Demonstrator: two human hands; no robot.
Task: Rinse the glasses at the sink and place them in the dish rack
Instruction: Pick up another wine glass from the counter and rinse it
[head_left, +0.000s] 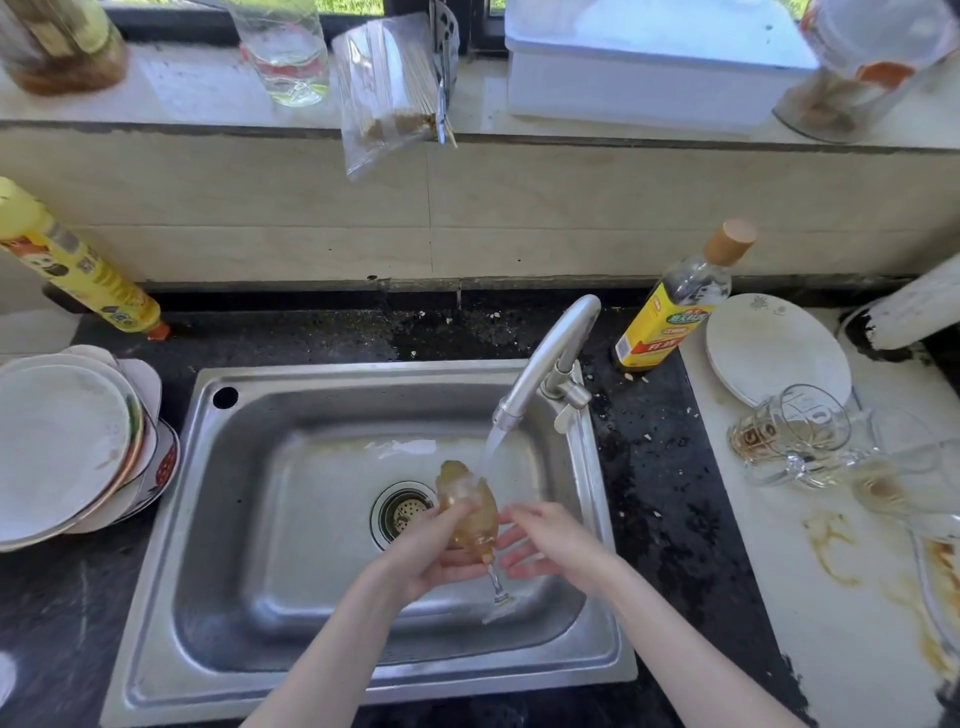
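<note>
The left hand grips 1 stemmed glass over the sink under the tap's stream; the right hand rests open-fingered against it. Several dirty glasses wait on the right counter, no rack is visible, so most work likely remains.

The yellow label of the clear bottle with the tan cap, standing on the counter behind the faucet, carries Chinese characters in green and a red band with white characters, too small to read with certainty. The yellow bottle at far left bears a QR code and blurred print.
</note>
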